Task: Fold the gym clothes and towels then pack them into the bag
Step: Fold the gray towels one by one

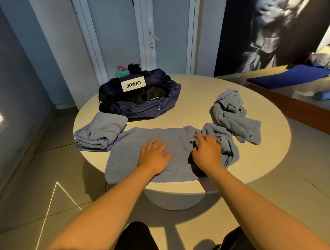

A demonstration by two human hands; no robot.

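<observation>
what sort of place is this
Probably a gym or fitness studio: a large black-and-white bodybuilder mural on the wall, a blue padded mat laid out at the right, and a navy fabric duffel bag.

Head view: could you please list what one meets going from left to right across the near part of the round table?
In order: folded towel → left hand → right hand → crumpled towel. The spread towel under both hands spans the middle, so it is left out.
</observation>
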